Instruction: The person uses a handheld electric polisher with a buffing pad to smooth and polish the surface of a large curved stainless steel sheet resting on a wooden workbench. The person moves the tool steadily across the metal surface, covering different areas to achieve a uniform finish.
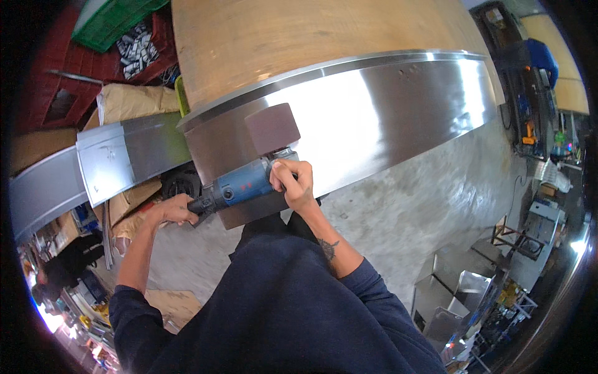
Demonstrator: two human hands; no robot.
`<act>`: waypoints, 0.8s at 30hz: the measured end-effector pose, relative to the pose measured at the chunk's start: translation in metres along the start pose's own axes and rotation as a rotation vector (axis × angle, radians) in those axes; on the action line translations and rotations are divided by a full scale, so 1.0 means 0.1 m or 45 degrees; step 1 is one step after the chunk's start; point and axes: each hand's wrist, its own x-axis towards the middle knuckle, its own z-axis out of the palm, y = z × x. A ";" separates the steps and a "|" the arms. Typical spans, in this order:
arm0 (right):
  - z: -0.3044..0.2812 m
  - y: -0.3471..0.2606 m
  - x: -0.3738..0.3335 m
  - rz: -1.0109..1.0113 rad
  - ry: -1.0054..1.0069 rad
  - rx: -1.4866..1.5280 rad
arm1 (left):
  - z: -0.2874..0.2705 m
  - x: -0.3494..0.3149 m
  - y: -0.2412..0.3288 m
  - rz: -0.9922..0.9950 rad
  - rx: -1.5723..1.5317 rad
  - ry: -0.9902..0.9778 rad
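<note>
A blue and black power sander [243, 181] lies across the front of my body, with a wide brown abrasive drum [273, 128] at its far end. My left hand [174, 210] grips the black rear handle. Closed around the front part by the drum is my right hand [291, 181]. Under the drum stretches a long shiny sheet metal panel [405, 118] with a raised lip along its far edge. The drum is over the panel's left part; whether it touches the metal I cannot tell.
The panel rests on a wooden table [324, 28]. Left are a metal strip [137, 149], a green crate [112, 22] and red crates [59, 75] with small metal parts. Metal boxes [445, 290] stand on the concrete floor [386, 212] at lower right. Tools hang on a dark rack [529, 93].
</note>
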 end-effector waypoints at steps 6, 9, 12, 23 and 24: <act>-0.67 -0.09 0.21 -0.104 0.017 0.045 | 0.07 0.24 0.63 -0.023 0.025 0.010; -1.09 -0.16 0.30 -0.085 0.029 0.049 | 0.09 0.36 1.07 0.005 0.007 0.016; -1.44 -0.26 0.37 -0.069 0.057 0.063 | 0.11 0.51 1.45 0.010 0.035 0.029; -2.69 -0.49 0.56 -0.093 0.148 0.113 | 0.32 0.91 2.76 0.034 0.136 -0.039; -2.81 -0.52 0.57 -0.093 0.151 0.126 | 0.34 0.95 2.89 0.053 0.120 -0.045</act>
